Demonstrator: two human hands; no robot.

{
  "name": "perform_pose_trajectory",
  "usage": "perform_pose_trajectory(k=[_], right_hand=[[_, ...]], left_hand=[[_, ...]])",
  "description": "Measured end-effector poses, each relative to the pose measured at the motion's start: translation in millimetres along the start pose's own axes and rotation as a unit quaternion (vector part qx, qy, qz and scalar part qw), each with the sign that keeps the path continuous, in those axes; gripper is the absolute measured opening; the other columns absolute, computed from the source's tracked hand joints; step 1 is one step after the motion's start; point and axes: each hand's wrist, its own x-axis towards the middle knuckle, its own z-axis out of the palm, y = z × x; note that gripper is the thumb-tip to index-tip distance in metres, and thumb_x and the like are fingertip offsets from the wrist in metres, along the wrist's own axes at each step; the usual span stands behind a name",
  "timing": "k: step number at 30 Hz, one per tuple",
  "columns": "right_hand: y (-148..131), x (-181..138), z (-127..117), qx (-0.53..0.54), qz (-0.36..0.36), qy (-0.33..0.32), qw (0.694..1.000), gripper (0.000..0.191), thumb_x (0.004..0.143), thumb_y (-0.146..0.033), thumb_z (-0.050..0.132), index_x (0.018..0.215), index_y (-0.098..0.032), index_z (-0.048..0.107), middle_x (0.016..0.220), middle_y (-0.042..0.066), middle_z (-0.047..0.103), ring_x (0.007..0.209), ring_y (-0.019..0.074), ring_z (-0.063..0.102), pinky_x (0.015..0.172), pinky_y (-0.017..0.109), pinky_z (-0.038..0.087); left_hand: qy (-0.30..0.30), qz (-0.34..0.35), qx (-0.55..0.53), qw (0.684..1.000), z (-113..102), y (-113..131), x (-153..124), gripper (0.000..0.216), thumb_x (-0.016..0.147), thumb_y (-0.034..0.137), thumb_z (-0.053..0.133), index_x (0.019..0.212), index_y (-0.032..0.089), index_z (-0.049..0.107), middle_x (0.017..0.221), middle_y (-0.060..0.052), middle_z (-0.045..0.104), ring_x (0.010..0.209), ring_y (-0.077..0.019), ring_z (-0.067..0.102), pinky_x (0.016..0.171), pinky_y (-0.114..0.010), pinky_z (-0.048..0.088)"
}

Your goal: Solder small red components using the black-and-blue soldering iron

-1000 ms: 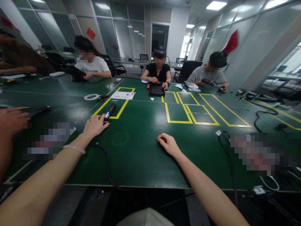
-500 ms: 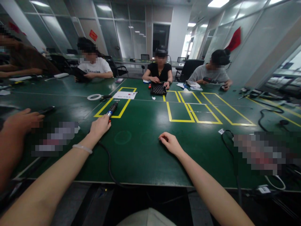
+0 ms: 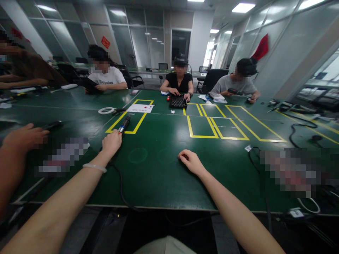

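Note:
My left hand [image 3: 112, 144] is wrapped around a black stick-shaped tool with a blue and silver band [image 3: 124, 125]. Its dark end points away from me, over the near edge of a yellow-taped rectangle; its exact kind is unclear. A black cable [image 3: 122, 181] runs from beneath that wrist towards the table's front edge. My right hand [image 3: 191, 161] rests on the green tabletop [image 3: 159, 183] with its fingers curled and pressed together. Whatever those fingers may hold is hidden. Faint ring marks lie on the surface between my hands.
Yellow tape outlines [image 3: 203, 136] mark the table. A white sheet [image 3: 140, 108] and a white cable coil [image 3: 106, 110] lie beyond my left hand. Opposite, a person works at a black tray [image 3: 178, 101]. Another person's hand [image 3: 26, 139] is at far left; cables [image 3: 299, 125] lie right.
My left hand and the tool have shifted slightly towards me and to the left. My right hand stays nearly where it was. The view has tilted up a little.

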Motion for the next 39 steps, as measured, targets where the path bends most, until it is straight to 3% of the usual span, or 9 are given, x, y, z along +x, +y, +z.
perform_pose_trajectory(k=[5,11,16,20,23,26,31,35,39], right_hand=[[1.2,-0.2,-1.0,-0.002,0.0,-0.003,1.0,0.012,0.087,-0.019,0.054,0.086,-0.019,0.066,0.083,0.003,0.066,0.078,0.0164,0.058,0.071,0.027,0.043],[2.3,-0.2,-2.1,-0.007,-0.005,-0.012,1.0,0.011,0.088,-0.02,0.054,0.085,-0.019,0.065,0.083,0.003,0.066,0.079,0.0161,0.057,0.071,0.026,0.043],[3.5,-0.4,-2.0,-0.009,-0.007,-0.011,1.0,0.011,0.088,-0.02,0.054,0.085,-0.019,0.064,0.082,0.003,0.065,0.078,0.0159,0.057,0.071,0.027,0.042],[2.6,-2.2,-1.5,0.027,0.001,-0.004,1.0,0.011,0.088,-0.022,0.054,0.092,-0.019,0.063,0.083,0.002,0.065,0.074,0.0143,0.057,0.068,0.025,0.042],[-1.1,-3.6,-1.2,0.085,-0.006,-0.008,0.996,0.02,0.087,-0.023,0.056,0.106,-0.019,0.058,0.085,0.001,0.065,0.071,0.0128,0.057,0.065,0.024,0.043],[-5.6,-3.8,0.5,0.136,-0.027,-0.028,0.99,0.031,0.085,-0.024,0.06,0.114,-0.019,0.052,0.087,0.0,0.066,0.072,0.0125,0.058,0.066,0.024,0.044],[-9.1,-2.8,5.3,0.14,-0.037,-0.039,0.989,0.013,0.087,-0.027,0.059,0.096,-0.018,0.06,0.084,0.001,0.065,0.069,0.0116,0.056,0.065,0.024,0.043],[-3.5,-1.6,7.5,0.187,0.01,-0.034,0.982,0.017,0.089,-0.034,0.057,0.091,-0.017,0.06,0.079,0.001,0.065,0.067,0.0121,0.057,0.064,0.024,0.044],[8.1,1.0,9.1,0.231,0.051,-0.019,0.972,0.023,0.09,-0.039,0.054,0.087,-0.017,0.057,0.073,0.001,0.065,0.067,0.0135,0.059,0.065,0.026,0.045]], left_hand=[[0.057,0.072,0.021,0.996,5.1,12.3,-10.6,0.045,0.096,0.035,0.025,0.121,0.006,0.048,0.12,-0.023,0.053,0.103,-0.0355,0.056,0.074,-0.042,0.048],[0.081,0.069,0.036,0.994,-0.8,12.4,-6.0,0.042,0.095,0.034,0.027,0.111,0.005,0.054,0.108,-0.022,0.059,0.099,-0.0349,0.057,0.08,-0.043,0.045],[0.032,0.078,-0.172,0.981,-16.8,48.5,-17.1,0.038,0.094,0.037,0.033,0.111,0.012,0.056,0.099,-0.014,0.065,0.089,-0.0268,0.063,0.079,-0.038,0.047],[-0.17,0.193,-0.465,0.847,-20.8,113.7,-59.1,0.039,0.092,0.04,0.037,0.107,0.012,0.06,0.083,-0.006,0.063,0.072,-0.0157,0.059,0.067,-0.027,0.047],[-0.281,0.227,-0.547,0.755,-19.0,152.5,-94.4,0.045,0.09,0.041,0.043,0.122,0.012,0.055,0.076,-0.002,0.057,0.065,-0.0124,0.053,0.06,-0.024,0.042],[-0.337,0.247,-0.564,0.713,-13.1,167.7,-116.0,0.051,0.091,0.044,0.044,0.131,0.012,0.048,0.069,0.002,0.05,0.058,-0.0101,0.046,0.054,-0.022,0.037],[-0.351,0.261,-0.559,0.705,0.0,166.2,-121.3,0.055,0.091,0.047,0.044,0.133,0.012,0.045,0.067,0.003,0.049,0.055,-0.0095,0.044,0.053,-0.022,0.035],[-0.336,0.262,-0.555,0.715,2.5,165.7,-121.3,0.054,0.095,0.047,0.036,0.136,0.012,0.042,0.067,0.002,0.052,0.055,-0.0106,0.047,0.052,-0.022,0.038],[-0.242,0.326,-0.505,0.761,-2.2,163.3,-126.3,0.045,0.091,0.044,0.047,0.13,0.021,0.05,0.095,-0.005,0.06,0.076,-0.0144,0.057,0.06,-0.023,0.046]])
